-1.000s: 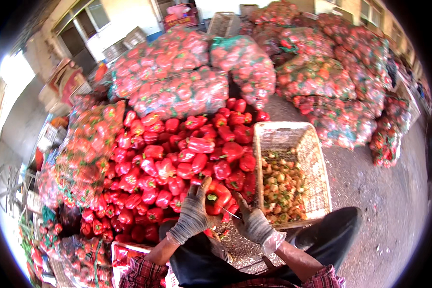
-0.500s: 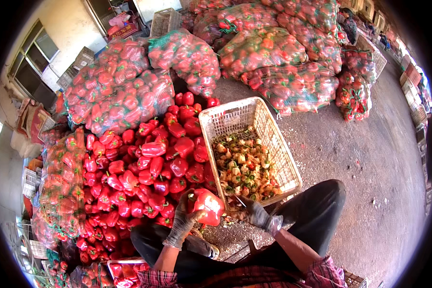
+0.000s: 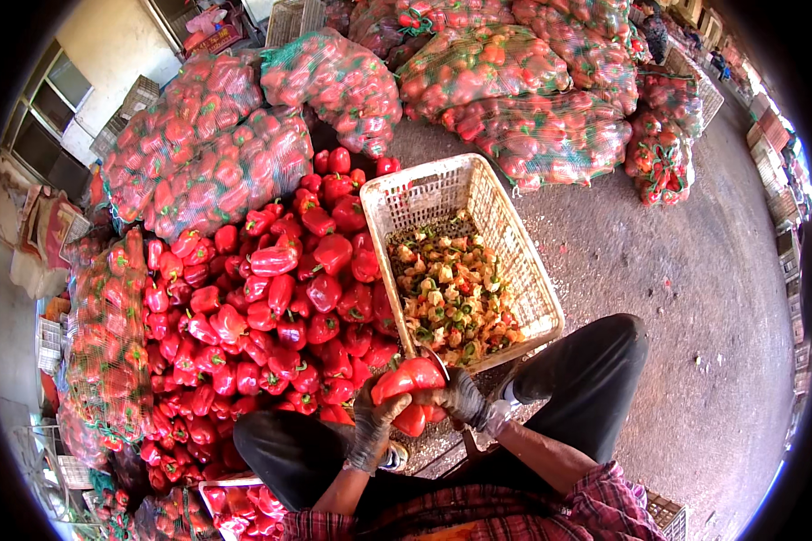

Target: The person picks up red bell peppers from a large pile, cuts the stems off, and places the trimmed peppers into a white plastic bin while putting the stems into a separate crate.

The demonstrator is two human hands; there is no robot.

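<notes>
Between my knees, a large red bell pepper (image 3: 406,382) is held by my gloved left hand (image 3: 373,427), fingers wrapped round its left side. My gloved right hand (image 3: 464,400) grips a small knife (image 3: 436,361) and meets the pepper's right side. The thin blade points up along the pepper's upper right edge; how deep it sits in the flesh cannot be made out. Just beyond my hands stands a cream plastic crate (image 3: 525,270). Inside it lie many cut-off pepper cores with green stems (image 3: 451,293). A large heap of loose red peppers (image 3: 275,311) spreads to the left.
Mesh sacks full of peppers (image 3: 216,171) stand behind the heap, with more sacks (image 3: 550,135) at the far side. Another sack (image 3: 108,334) borders the heap at left. A crate of red peppers (image 3: 244,505) sits by my left leg. Concrete floor (image 3: 695,361) extends right.
My right hand with the knife has come left from the crate's near edge to the pepper. The pepper has turned and shifted slightly right in my left hand. The whole view has shifted slightly.
</notes>
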